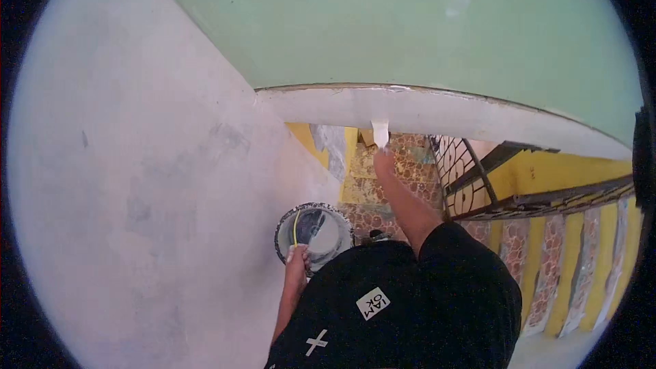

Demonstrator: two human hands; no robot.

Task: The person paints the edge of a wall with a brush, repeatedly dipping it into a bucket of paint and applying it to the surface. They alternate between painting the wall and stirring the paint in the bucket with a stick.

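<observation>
My left hand (297,257) is closed around the yellow handle (296,229) of a round bucket (316,206). The bucket has a dark, white-splattered rim and pale liquid inside, and hangs in front of my body near the left wall. With my right arm stretched forward, my right hand (385,160) grips a paintbrush (380,132) with a flat, white-coated end. The brush end meets the lower edge of a white band (328,101) under the green surface. A shiny streak shows along the band's upper edge.
A pale, patchy wall (137,164) rises on the left, and a glossy green surface (383,27) spans the top. Below are brown-patterned steps with yellow risers (536,253). A dark metal railing (488,181) runs along the right beside a yellow wall (560,174).
</observation>
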